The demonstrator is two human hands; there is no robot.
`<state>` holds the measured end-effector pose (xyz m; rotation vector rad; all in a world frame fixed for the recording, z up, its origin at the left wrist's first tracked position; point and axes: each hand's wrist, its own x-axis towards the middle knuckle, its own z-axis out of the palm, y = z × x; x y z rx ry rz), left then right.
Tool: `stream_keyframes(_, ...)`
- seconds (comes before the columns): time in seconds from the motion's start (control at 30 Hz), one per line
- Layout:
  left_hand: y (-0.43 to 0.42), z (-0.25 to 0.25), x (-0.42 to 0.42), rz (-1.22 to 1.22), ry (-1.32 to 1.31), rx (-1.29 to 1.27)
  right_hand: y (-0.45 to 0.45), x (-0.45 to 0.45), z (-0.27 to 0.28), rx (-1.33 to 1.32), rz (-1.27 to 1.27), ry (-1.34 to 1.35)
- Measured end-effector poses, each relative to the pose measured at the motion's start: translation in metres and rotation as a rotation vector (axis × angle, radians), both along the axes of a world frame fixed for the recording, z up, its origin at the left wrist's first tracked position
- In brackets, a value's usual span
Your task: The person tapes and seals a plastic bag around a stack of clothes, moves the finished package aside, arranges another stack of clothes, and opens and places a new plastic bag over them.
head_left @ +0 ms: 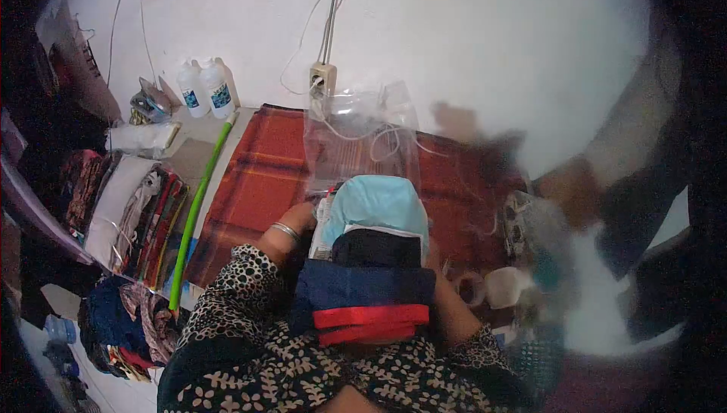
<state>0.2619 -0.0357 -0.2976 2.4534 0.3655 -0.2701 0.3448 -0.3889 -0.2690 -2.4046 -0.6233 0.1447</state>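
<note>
A stack of folded clothes [365, 284] is held up close in front of my body. Light blue cloth [379, 202] lies at its far end, then a black piece, then navy cloth with red bands nearest me. My left hand [301, 217], with metal bangles at the wrist, grips the stack's left side; its fingertips are hidden. On the other side my right hand [435, 258] holds the stack, mostly covered by it. Just beyond the stack, a clear plastic bag [362, 144] extends over the red plaid cloth [254, 159].
A power socket [322, 78] with cables hangs on the wall. Two white bottles [218, 91] stand at back left, near a long green stick [198, 216]. Folded clothes [121, 212] are piled at left. A tape roll [469, 289] and plastic packaging [538, 235] lie at right.
</note>
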Motion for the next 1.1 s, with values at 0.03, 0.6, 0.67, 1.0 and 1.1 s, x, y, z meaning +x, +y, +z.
stream_keyframes(0.03, 0.004, -0.012, 0.008, -0.070, -0.052, -0.075, 0.000, 0.009, -0.017, -0.001, -0.003, -0.004)
stream_keyframes(0.6, 0.008, -0.041, 0.044, -0.320, -0.222, -0.224, 0.022, 0.023, 0.046, 0.164, -0.044, -0.006)
stream_keyframes(0.67, 0.008, -0.043, 0.042, -0.322, -0.219, -0.216, 0.025, 0.024, 0.047, 0.170, -0.045, -0.001)
stream_keyframes(1.0, 0.010, -0.050, 0.037, -0.347, -0.221, -0.204, 0.043, 0.028, 0.045, 0.188, -0.050, 0.004)
stream_keyframes(1.1, 0.013, -0.050, 0.044, -0.355, -0.233, -0.193, 0.047, 0.029, 0.049, 0.189, -0.050, 0.002)
